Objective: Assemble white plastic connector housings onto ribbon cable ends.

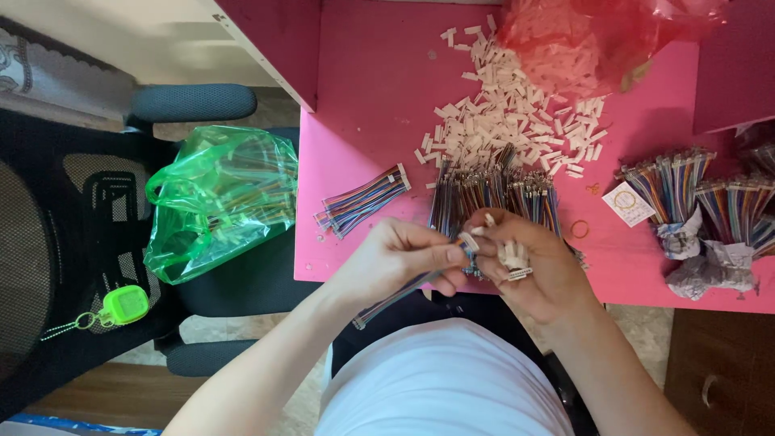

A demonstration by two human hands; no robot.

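Left hand [404, 260] closed in a pinch grip on a flat multicoloured ribbon cable [408, 284], thumb and fingers clamped near its upper end, the cable trailing down and left past the wrist toward the lap. Right hand [529, 266] meeting it at the front edge of the pink counter [379, 89], fingers curled shut around a small cluster of white plastic connector housings [513, 258], fingertips touching the cable's end; whether a housing is already seated on the cable, impossible to tell. Just behind both hands, a spread heap of loose ribbon cables [492, 190] with metal-tipped ends. Beyond that, a scattered pile of white connector housings [504, 117] spilling from a red plastic bag [597, 36]. To the left, apart from the hands, one separate bundle of ribbon cables [363, 200]. To the right, tied bundles of cables [694, 190] standing in paper wraps, with a rubber band [580, 229] nearby. Off the counter, a green plastic bag [218, 198] resting on a black chair [89, 234].
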